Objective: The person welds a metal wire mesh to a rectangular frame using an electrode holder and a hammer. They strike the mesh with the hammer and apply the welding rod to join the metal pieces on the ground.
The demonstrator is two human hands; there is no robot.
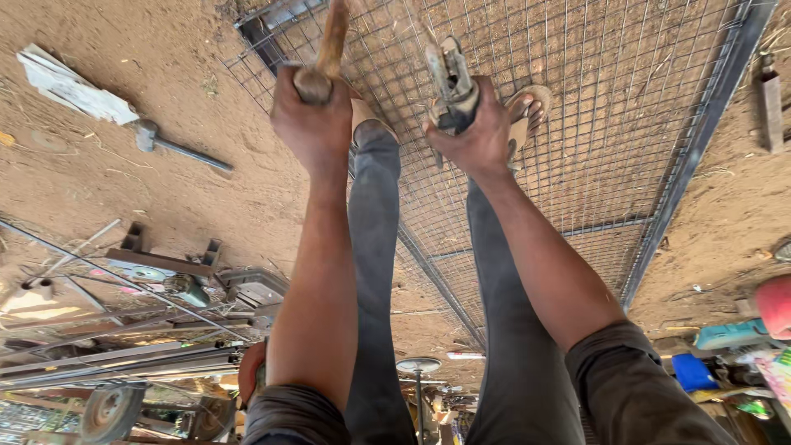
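Hands out in front, pic looks flipped: arms come up from bottom edge, ground fills the top. Sides hard to call because of that, so going by frame: hand on frame-left taken as left hand (pixel 311 115), closed tight round a wooden handle (pixel 333 37), prob. a hammer, head out of shot past top edge. Handle runs up and slightly right from the fist. Right hand (pixel 471 132) clamped on a metal hand tool (pixel 449 74), greyish w/ a worn jaw-like end poking up past the knuckles; could be pliers or an electrode holder, can't tell. Both fists sit over a wire mesh panel (pixel 593 124) in a dark steel frame (pixel 696 148), lying flat on dirt ground (pixel 165 189). Person's legs in dark trousers (pixel 375 272) run between the arms, feet in sandals (pixel 527 107) standing on the mesh just beside the hands. Separate hammer (pixel 177 147) w/ metal shaft lies on the dirt, well apart from the left hand, near a pale flat scrap (pixel 74 86). Steel bars & offcuts (pixel 124 330) piled at frame-left lower corner. Blue box (pixel 692 371) and teal item (pixel 729 334) at lower right, near a red thing at the edge.
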